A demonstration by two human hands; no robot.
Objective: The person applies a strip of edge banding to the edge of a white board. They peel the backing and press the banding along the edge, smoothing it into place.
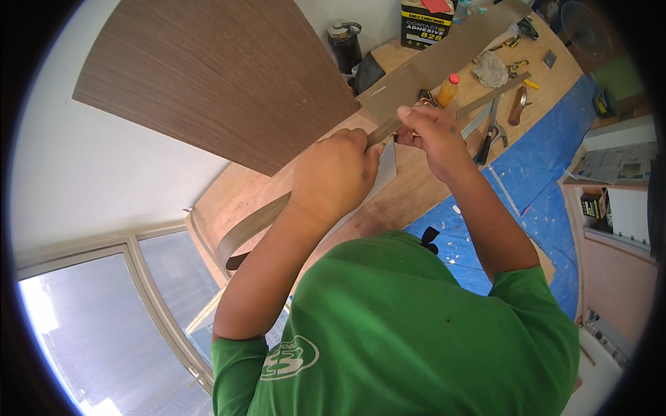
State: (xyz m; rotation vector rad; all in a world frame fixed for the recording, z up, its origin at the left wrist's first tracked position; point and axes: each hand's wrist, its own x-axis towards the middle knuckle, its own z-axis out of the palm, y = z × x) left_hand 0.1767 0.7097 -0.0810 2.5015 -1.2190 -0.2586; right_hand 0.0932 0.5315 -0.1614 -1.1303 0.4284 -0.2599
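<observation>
1. Wood-grain strip (258,223) is held over the wooden workbench (415,188), run between both hands, with its loose tail curled to the left of the left forearm.
2. By the left hand (333,170) the strip is gripped, the fingers being folded around it.
3. By the right hand (436,137) the strip's other end is met; thumb and fingers are drawn near each other, but whether the strip is pinched between them cannot be told.
4. Beyond the left hand, a large brown panel (215,83) is seen set at a slant.
5. Just beyond the right hand, an orange bottle (447,92) with a red cap is stood on the workbench.
6. Farther back, a dark flask (345,45) and a black-and-yellow can (423,29) are placed.
7. Beside the workbench, the floor is covered by a blue sheet (541,156), speckled with pale scraps.
</observation>
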